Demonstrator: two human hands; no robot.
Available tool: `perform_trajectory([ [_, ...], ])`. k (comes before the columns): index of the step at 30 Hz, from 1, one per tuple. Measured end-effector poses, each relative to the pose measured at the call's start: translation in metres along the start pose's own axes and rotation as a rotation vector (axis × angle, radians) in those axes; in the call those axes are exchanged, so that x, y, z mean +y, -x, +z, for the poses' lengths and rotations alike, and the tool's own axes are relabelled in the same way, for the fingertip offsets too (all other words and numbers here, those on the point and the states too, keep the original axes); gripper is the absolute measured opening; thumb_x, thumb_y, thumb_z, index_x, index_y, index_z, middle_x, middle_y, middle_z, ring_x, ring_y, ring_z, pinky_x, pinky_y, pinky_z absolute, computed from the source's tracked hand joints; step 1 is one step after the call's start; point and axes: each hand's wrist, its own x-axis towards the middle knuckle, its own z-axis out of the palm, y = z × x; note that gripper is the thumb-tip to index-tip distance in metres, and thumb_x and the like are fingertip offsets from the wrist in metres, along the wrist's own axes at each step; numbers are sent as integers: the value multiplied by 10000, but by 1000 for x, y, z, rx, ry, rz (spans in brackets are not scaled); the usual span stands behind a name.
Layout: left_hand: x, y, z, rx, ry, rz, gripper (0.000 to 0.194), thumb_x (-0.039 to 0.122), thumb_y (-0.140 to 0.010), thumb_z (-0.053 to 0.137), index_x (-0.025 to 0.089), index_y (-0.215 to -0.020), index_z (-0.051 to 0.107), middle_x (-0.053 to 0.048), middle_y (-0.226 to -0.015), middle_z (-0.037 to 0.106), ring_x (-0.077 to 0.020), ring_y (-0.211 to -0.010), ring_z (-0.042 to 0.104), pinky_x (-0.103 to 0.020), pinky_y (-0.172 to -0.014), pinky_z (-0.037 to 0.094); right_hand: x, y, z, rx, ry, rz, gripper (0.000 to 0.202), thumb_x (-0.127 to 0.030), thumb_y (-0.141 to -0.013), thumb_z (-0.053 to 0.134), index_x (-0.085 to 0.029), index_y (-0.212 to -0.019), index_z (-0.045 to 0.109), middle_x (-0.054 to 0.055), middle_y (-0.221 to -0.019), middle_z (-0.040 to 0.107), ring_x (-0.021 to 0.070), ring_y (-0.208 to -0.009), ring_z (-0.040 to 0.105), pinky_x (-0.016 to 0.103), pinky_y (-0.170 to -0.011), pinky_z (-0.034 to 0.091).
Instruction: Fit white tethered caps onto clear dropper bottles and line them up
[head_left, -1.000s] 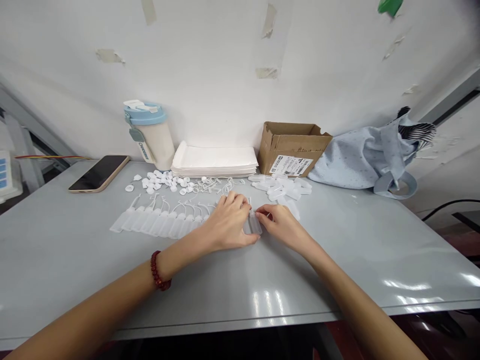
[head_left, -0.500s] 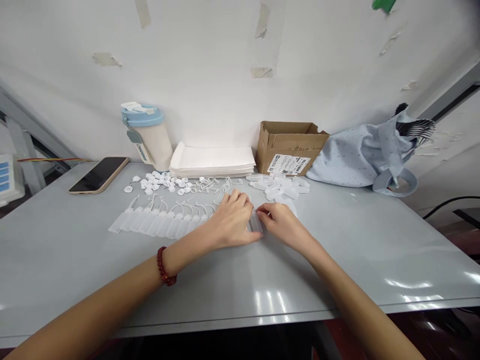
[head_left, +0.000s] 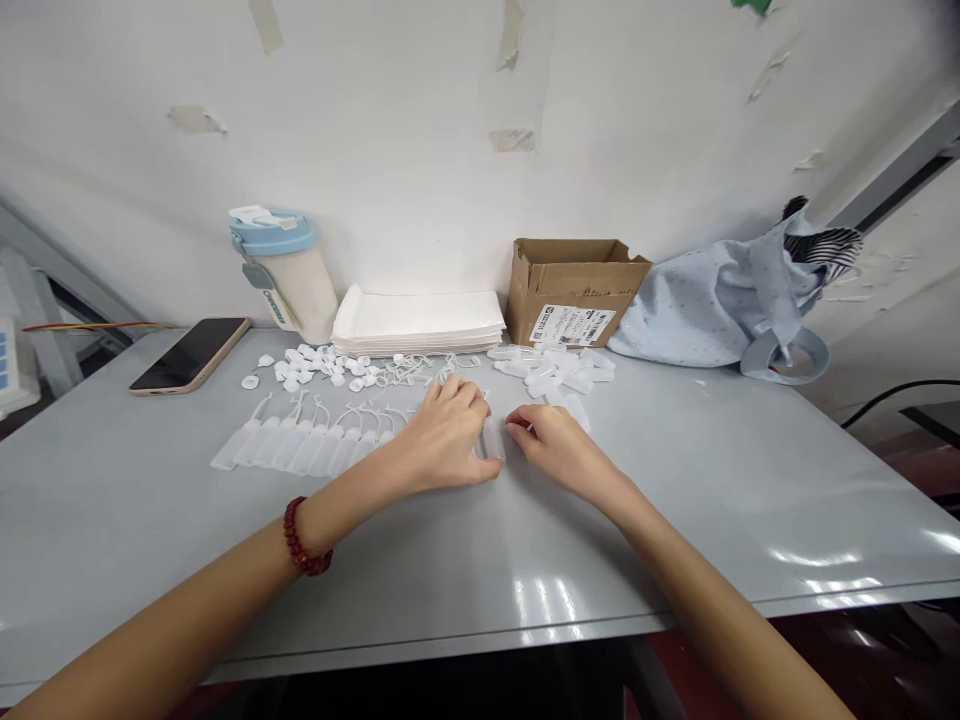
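Note:
My left hand (head_left: 448, 435) is closed over the right end of a row of small translucent plastic tubes (head_left: 300, 445), its thumb at the near end and its fingers at the far end of one tube (head_left: 493, 440). White caps with thin looped cords top the visible tubes in the row. Just right of that tube, my right hand (head_left: 559, 442) has curled fingers and a pinched thumb and forefinger, apart from the tube. No object shows in its fingertips. Behind the right hand lies a pile of loose translucent tubes (head_left: 559, 372).
White caps (head_left: 300, 367) and thin white cords (head_left: 409, 370) lie behind the row. Farther back are a phone (head_left: 191, 355), a tumbler (head_left: 289, 275), stacked white envelopes (head_left: 420, 320), a cardboard box (head_left: 570, 290) and a blue cloth bag (head_left: 697, 305) along the wall.
My right hand has drawn away from the tube, leaving a gap between them. My left hand stays around the row's right end. The whole view has shifted slightly.

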Motion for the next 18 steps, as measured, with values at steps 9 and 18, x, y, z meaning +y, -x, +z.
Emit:
perform_trajectory([
  [9, 0, 2, -2, -33, -9, -13, 360, 385, -712, 558, 113, -945, 599, -125, -969, 555, -305, -983, 438, -425, -840, 394, -3, 1, 4, -8, -18, -62, 241, -177, -878, 439, -169, -770, 655, 54, -771, 697, 163, -670, 583, 255, -578, 352],
  [18, -3, 3, -2, -34, -12, -2, 350, 375, -708, 547, 112, -931, 603, -118, -927, 555, -299, -950, 445, -422, -835, 394, -5, 1, 7, -14, -61, -82, 239, -176, -880, 442, -153, -853, 678, 75, -853, 716, 172, -729, 617, 256, -620, 392],
])
